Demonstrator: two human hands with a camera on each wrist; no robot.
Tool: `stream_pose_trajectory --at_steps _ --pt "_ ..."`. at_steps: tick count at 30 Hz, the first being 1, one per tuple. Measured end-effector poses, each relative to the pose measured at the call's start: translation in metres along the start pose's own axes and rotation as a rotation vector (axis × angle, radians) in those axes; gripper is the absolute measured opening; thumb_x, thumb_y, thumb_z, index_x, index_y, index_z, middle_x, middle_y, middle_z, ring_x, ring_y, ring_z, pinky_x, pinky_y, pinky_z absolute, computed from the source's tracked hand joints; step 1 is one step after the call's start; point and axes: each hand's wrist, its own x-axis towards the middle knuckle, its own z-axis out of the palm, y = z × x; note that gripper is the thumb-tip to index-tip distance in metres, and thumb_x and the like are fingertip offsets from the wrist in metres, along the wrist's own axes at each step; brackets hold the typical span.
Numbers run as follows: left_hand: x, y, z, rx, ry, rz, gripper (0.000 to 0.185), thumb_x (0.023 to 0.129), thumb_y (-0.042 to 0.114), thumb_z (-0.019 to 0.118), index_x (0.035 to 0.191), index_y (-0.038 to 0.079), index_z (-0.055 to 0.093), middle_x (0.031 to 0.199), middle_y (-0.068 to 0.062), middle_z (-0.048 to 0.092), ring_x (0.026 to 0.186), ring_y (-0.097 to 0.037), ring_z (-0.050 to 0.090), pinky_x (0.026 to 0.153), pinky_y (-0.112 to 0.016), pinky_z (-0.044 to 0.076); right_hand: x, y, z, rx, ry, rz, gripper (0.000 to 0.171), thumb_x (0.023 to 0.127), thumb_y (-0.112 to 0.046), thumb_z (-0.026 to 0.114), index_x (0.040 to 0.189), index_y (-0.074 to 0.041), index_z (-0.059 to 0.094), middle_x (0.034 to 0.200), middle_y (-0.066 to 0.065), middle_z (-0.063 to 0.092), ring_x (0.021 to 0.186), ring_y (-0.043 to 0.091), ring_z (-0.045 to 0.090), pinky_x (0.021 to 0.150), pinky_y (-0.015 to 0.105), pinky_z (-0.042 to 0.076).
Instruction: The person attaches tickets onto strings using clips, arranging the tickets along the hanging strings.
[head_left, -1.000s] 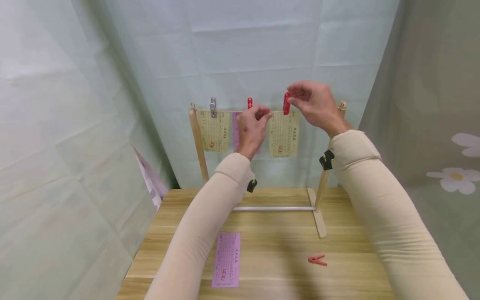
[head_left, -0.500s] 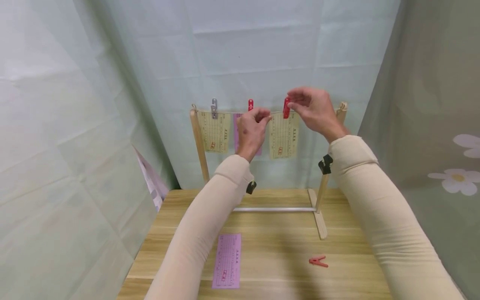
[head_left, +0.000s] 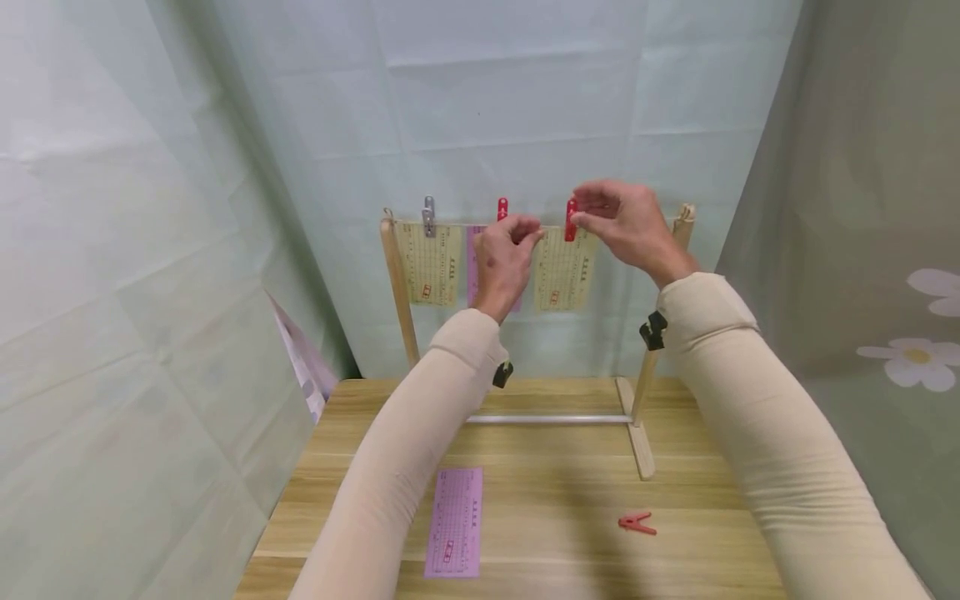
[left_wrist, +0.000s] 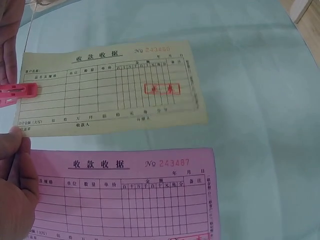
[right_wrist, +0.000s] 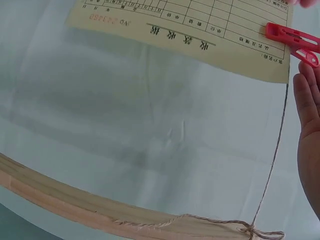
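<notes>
A yellow receipt slip (head_left: 564, 271) hangs at the string of a small wooden rack (head_left: 397, 292). My left hand (head_left: 534, 235) pinches the slip's top left corner. My right hand (head_left: 576, 215) pinches a red clothespin (head_left: 572, 221) whose tip sits over the slip's top edge at the string. In the left wrist view the clothespin (left_wrist: 17, 93) overlaps the yellow slip (left_wrist: 115, 85), with a pink slip (left_wrist: 125, 195) beside it. In the right wrist view the clothespin (right_wrist: 292, 40) lies on the slip (right_wrist: 200, 30) next to the string (right_wrist: 275, 150).
On the same string hang another yellow slip (head_left: 429, 262) under a grey clip (head_left: 429, 215) and a pink slip (head_left: 471, 267) under a red clip (head_left: 502, 208). A loose pink slip (head_left: 453, 521) and a red clothespin (head_left: 636, 522) lie on the wooden table (head_left: 555, 492). Pale cloth walls surround it.
My right hand has come down a little, bringing the red clothespin onto the yellow slip's top edge. My left hand has kept its pinch in place.
</notes>
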Motion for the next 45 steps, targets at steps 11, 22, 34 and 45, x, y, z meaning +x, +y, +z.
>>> stream_pose_trajectory --at_steps 11,22,34,45 --pt "-0.008 -0.003 -0.001 0.002 0.032 0.058 0.017 0.088 0.011 0.077 0.104 0.003 0.075 0.099 -0.009 0.076 0.086 -0.016 0.071 0.075 -0.02 0.054 -0.003 -0.001 -0.002 -0.049 -0.035 -0.013 0.042 0.093 -0.007 0.071 0.132 0.005 0.059 0.131 0.022 0.062 0.121 0.034 0.059 0.102 0.043 0.047" --pt "-0.018 -0.01 -0.01 -0.096 -0.021 0.138 0.016 0.089 0.011 0.077 0.101 0.002 0.074 0.094 -0.009 0.075 0.075 -0.015 0.065 0.067 -0.021 0.053 -0.02 0.002 -0.014 -0.092 0.04 -0.104 0.04 0.091 -0.006 0.073 0.128 0.006 0.063 0.126 0.023 0.065 0.115 0.035 0.063 0.099 0.039 0.049" --pt "-0.038 -0.025 -0.02 -0.143 -0.171 0.135 0.02 0.087 0.01 0.078 0.104 0.0 0.075 0.098 -0.009 0.076 0.08 -0.015 0.068 0.072 -0.023 0.055 -0.071 0.018 -0.017 -0.186 -0.005 -0.185 0.024 0.089 -0.006 0.076 0.111 0.002 0.073 0.106 0.015 0.073 0.094 0.026 0.07 0.089 0.04 0.054" --pt "-0.066 -0.053 -0.041 -0.07 -0.286 0.077 0.026 0.087 0.013 0.079 0.109 -0.001 0.074 0.101 -0.009 0.076 0.083 -0.016 0.069 0.072 -0.027 0.055 -0.128 0.049 -0.006 -0.119 -0.056 -0.148 0.018 0.087 -0.001 0.076 0.105 0.0 0.075 0.1 0.011 0.075 0.088 0.009 0.068 0.079 0.006 0.047"
